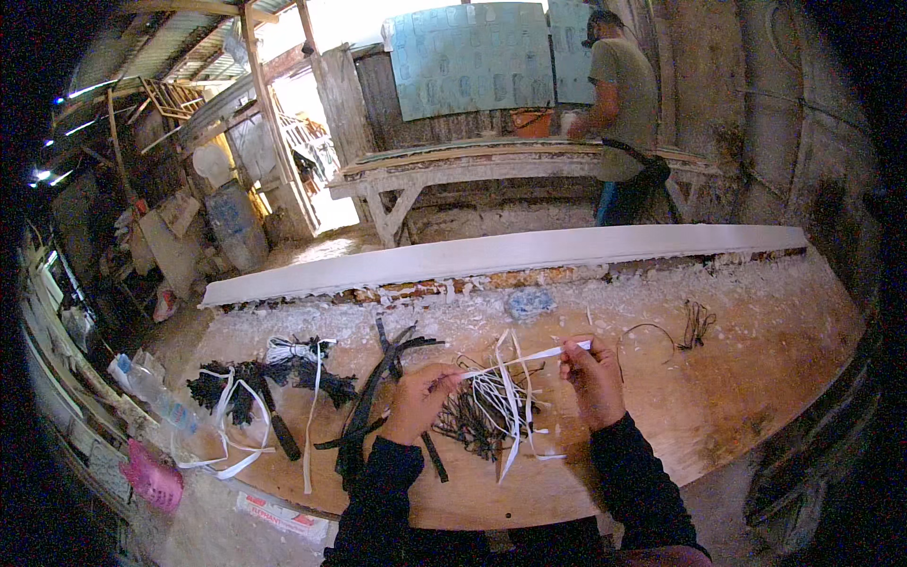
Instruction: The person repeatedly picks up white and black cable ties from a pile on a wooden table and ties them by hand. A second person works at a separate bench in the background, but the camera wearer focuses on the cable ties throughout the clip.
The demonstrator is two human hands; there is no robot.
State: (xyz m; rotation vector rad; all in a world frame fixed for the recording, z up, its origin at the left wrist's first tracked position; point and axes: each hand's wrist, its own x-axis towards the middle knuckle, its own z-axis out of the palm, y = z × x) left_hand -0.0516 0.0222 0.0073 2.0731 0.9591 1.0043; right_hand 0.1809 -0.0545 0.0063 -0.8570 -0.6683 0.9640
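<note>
A narrow white strip (540, 357) is stretched between my two hands above the wooden table (737, 387). My left hand (420, 402) pinches one end, and my right hand (593, 383) grips the other between thumb and fingers. Under the strip lies a loose pile of thin dark ties (465, 425) with white strands across it. Flat black strips (359, 416) lie crossed just left of my left hand. Farther left are black bundles (231, 389), a curled white band (248, 463) and a dark stick-like handle (284, 437).
A long white board (510, 255) runs along the table's far edge. Toward the back lie a blue crumpled piece (530, 302) and a small dark tie bundle (697, 324). A plastic bottle (156, 392) and pink basket (154, 477) are at left. Another person (624, 94) stands at a far bench (453, 173).
</note>
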